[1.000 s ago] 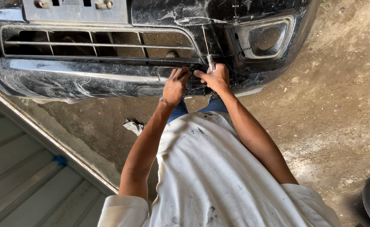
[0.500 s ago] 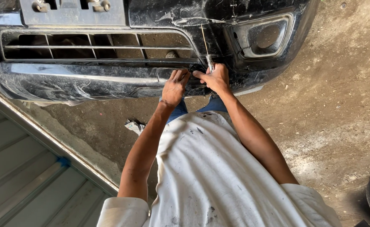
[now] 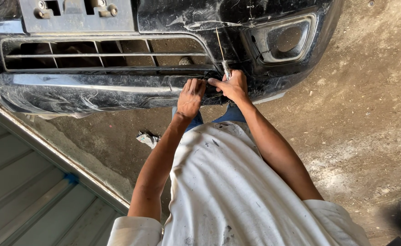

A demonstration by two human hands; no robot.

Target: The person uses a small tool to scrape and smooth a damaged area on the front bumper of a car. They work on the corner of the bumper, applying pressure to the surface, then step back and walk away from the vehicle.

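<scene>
Nearest you, your paint-flecked white shirt (image 3: 237,191) fills the lower frame, and both bare forearms reach up from it to the work. Your left hand (image 3: 191,96) lies flat with fingers together on the lower lip of the black bumper (image 3: 96,89), pressing rather than gripping; it holds nothing. Your right hand (image 3: 231,85) is closed around the handle of a thin screwdriver (image 3: 222,57), thumb stretched toward the left hand, with the shaft standing up across the bumper face beside the grille opening (image 3: 105,53)

Against the pictures from a second ago, very little has shifted: both hands sit at the same spot at the grille's right end, and the shaft has the same slight lean. To my eye that means you are holding steady at one point on the bumper, not moving along it

Farther out, the fog-lamp recess (image 3: 284,40) lies just right of the tool, a grey plate bracket (image 3: 75,13) sits at the top, and a crumpled rag (image 3: 147,138) rests on the dirt floor (image 3: 373,114) below the bumper
</scene>
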